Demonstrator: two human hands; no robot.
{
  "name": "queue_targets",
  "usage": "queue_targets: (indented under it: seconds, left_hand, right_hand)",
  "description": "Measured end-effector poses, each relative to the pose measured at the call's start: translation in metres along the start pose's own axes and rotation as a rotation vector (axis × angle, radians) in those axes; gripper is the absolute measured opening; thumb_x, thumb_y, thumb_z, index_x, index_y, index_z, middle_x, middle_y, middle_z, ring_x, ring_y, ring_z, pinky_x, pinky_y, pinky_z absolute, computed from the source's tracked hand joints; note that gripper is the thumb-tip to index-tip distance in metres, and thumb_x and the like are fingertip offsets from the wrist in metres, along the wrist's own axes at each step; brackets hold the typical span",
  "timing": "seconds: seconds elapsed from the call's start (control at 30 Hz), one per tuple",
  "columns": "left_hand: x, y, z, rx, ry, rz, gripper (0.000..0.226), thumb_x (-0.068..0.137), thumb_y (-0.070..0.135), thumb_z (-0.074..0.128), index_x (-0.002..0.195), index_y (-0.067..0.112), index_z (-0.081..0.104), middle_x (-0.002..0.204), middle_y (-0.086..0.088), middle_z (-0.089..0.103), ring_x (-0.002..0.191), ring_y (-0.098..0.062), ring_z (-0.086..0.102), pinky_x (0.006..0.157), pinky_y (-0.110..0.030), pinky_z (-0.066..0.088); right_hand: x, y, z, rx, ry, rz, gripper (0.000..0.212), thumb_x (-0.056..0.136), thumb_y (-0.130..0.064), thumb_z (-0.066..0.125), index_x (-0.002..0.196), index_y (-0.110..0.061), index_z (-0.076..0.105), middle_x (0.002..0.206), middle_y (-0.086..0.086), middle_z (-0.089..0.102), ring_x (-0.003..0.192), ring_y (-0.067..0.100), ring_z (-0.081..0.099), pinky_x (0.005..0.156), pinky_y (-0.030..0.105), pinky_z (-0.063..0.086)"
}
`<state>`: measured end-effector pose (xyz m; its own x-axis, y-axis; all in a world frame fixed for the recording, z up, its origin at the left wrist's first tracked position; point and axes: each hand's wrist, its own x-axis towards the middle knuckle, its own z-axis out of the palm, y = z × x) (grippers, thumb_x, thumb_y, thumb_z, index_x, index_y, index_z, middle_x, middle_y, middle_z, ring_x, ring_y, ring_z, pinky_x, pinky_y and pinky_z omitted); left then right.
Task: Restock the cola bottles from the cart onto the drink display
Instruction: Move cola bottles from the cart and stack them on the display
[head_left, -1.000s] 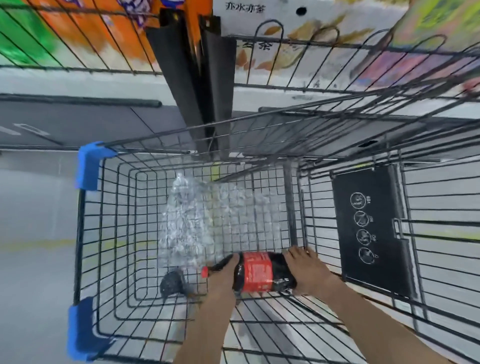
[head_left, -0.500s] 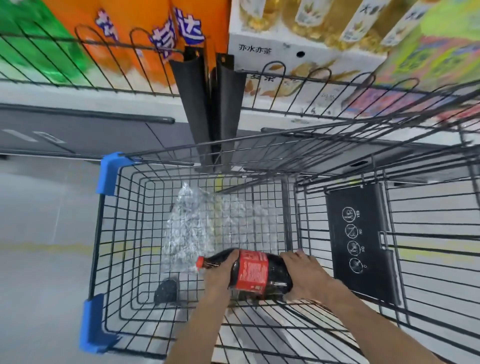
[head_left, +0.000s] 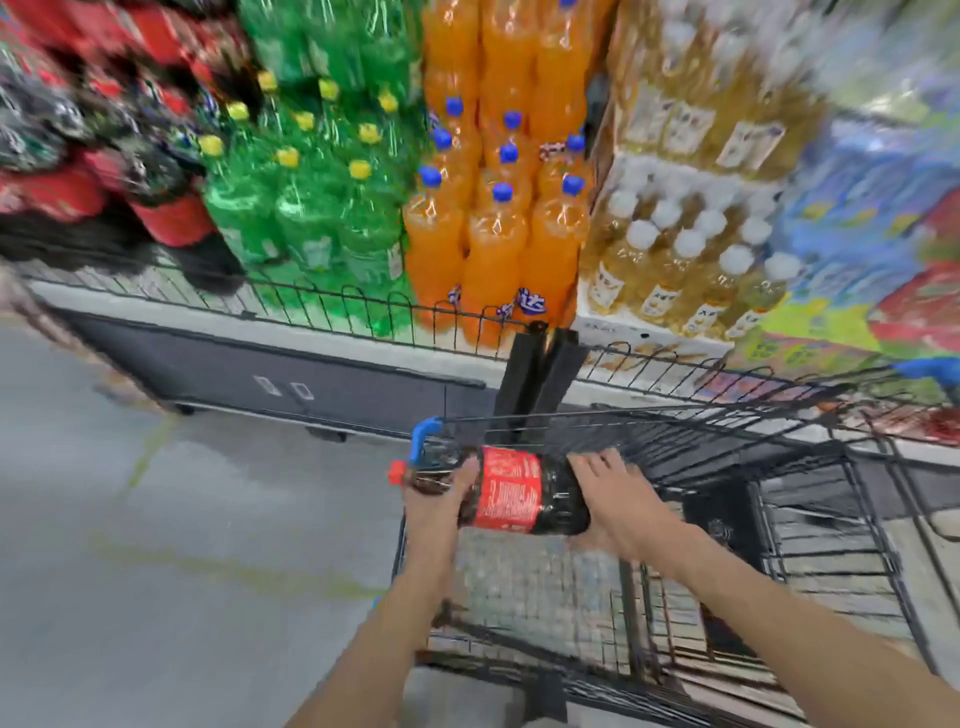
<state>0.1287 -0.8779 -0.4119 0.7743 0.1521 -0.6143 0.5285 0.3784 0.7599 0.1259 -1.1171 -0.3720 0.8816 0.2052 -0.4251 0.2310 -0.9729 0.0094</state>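
While only the head view is on offer, everything below comes from it.

head view / bottle: cola bottle (head_left: 524, 491) lies on its side in the air over the cart's (head_left: 675, 447) front left corner, red cap pointing left, red label up.
head view / left hand: left hand (head_left: 436, 501) holds the neck and shoulder end, thumb over the top.
head view / right hand: right hand (head_left: 618, 499) cups the base end, fingers spread over the top of it.
head view / target: cola stack (head_left: 78, 171) sits at far left of the drink display (head_left: 311, 312), blurred, well apart from the bottle; green bottles (head_left: 306, 208) and orange bottles (head_left: 493, 228) are nearer.
head view / barrier: low wire fence (head_left: 363, 306) runs along the display's front edge.
step, my read: carry leg, cart to shelf.
how to do it well: keep both hands on, load is long and likely heavy; swing left past green, don't stop at orange.
approach: tip it upright, cap up, before the fence so the base clears the wire.
set-down: land base flat beside the other colas, label outward, let go only once it stands alone.
risk: blur hides free slots; pick the gap on arrival.
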Motion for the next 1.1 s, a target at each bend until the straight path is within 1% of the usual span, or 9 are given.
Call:
queue_targets:
  seconds: [0.07,0.2,0.37,0.47,0.6,0.73,0.83,0.97,1.1]
  left_hand:
    - [0.002,0.047,-0.022,-0.003,-0.004,0.049,0.073,0.074,0.038,0.094,0.127,0.028,0.046,0.12,-0.008,0.073,0.103,-0.029,0.074,0.092,-0.054,0.061]
    - [0.019,0.14,-0.076,-0.03,0.015,0.202,0.122,0.046,0.067,0.098,0.147,0.033,0.04,0.135,-0.001,0.068,0.121,-0.023,0.068,0.108,-0.054,0.052]
    - [-0.012,0.268,-0.139,-0.017,-0.034,0.456,0.084,0.07,0.035,0.095,0.136,0.013,0.049,0.125,-0.007,0.074,0.117,-0.028,0.071,0.106,-0.053,0.054]
    - [-0.022,0.336,-0.18,0.016,-0.019,0.567,0.091,0.065,0.038,0.096,0.139,0.012,0.049,0.124,-0.005,0.074,0.115,-0.024,0.071,0.107,-0.05,0.053]
    - [-0.016,0.41,-0.232,0.137,0.005,0.694,0.063,0.082,0.028,0.089,0.131,0.025,0.048,0.119,0.01,0.068,0.101,0.006,0.068,0.099,-0.022,0.054]
    - [0.008,0.474,-0.278,0.223,0.027,0.751,0.063,0.085,0.028,0.086,0.133,0.028,0.043,0.119,0.017,0.061,0.094,0.022,0.061,0.077,-0.003,0.049]
    - [0.037,0.52,-0.309,0.309,0.013,0.772,0.073,0.075,0.039,0.09,0.136,0.027,0.051,0.124,0.013,0.068,0.109,0.003,0.067,0.087,-0.015,0.055]
    - [0.086,0.594,-0.333,0.423,-0.052,0.815,0.075,0.071,0.034,0.094,0.133,0.026,0.054,0.119,0.01,0.074,0.111,-0.01,0.071,0.087,-0.027,0.058]
    - [0.141,0.669,-0.341,0.602,-0.135,0.82,0.071,0.071,0.031,0.092,0.132,0.031,0.055,0.125,0.013,0.072,0.117,-0.009,0.069,0.097,-0.031,0.055]
  right_hand:
    - [0.008,-0.031,-0.047,-0.014,0.081,-0.006,0.112,0.072,-0.066,0.073,0.158,-0.015,0.025,0.151,0.003,0.043,0.137,0.03,0.037,0.105,0.047,0.042]
    - [0.03,-0.099,-0.131,-0.03,0.231,-0.031,0.115,0.069,-0.07,0.078,0.155,-0.014,0.027,0.15,0.005,0.047,0.138,0.032,0.04,0.105,0.054,0.045]
    - [0.06,-0.192,-0.214,-0.001,0.39,-0.069,0.113,0.061,-0.067,0.086,0.148,-0.017,0.036,0.145,0.003,0.051,0.135,0.029,0.048,0.103,0.049,0.047]
    - [0.087,-0.247,-0.252,0.078,0.437,-0.131,0.117,0.059,-0.066,0.086,0.152,-0.018,0.034,0.148,0.001,0.049,0.138,0.028,0.047,0.104,0.049,0.047]
    - [0.134,-0.313,-0.292,0.218,0.451,-0.227,0.114,0.057,-0.067,0.085,0.149,-0.018,0.038,0.142,0.001,0.054,0.132,0.027,0.05,0.1,0.045,0.05]
    - [0.195,-0.37,-0.325,0.37,0.429,-0.329,0.091,0.053,-0.058,0.086,0.129,-0.024,0.049,0.12,-0.003,0.063,0.111,0.023,0.059,0.083,0.038,0.055]
    - [0.248,-0.408,-0.344,0.506,0.412,-0.392,0.09,0.05,-0.058,0.088,0.125,-0.028,0.049,0.113,-0.008,0.066,0.101,0.017,0.065,0.08,0.042,0.059]
    - [0.326,-0.451,-0.367,0.678,0.376,-0.439,0.1,0.05,-0.057,0.094,0.134,-0.026,0.049,0.119,-0.01,0.067,0.106,0.01,0.066,0.089,0.038,0.058]
    - [0.397,-0.483,-0.383,0.869,0.357,-0.444,0.098,0.054,-0.04,0.101,0.136,-0.025,0.048,0.126,-0.017,0.065,0.116,-0.004,0.061,0.097,0.031,0.053]
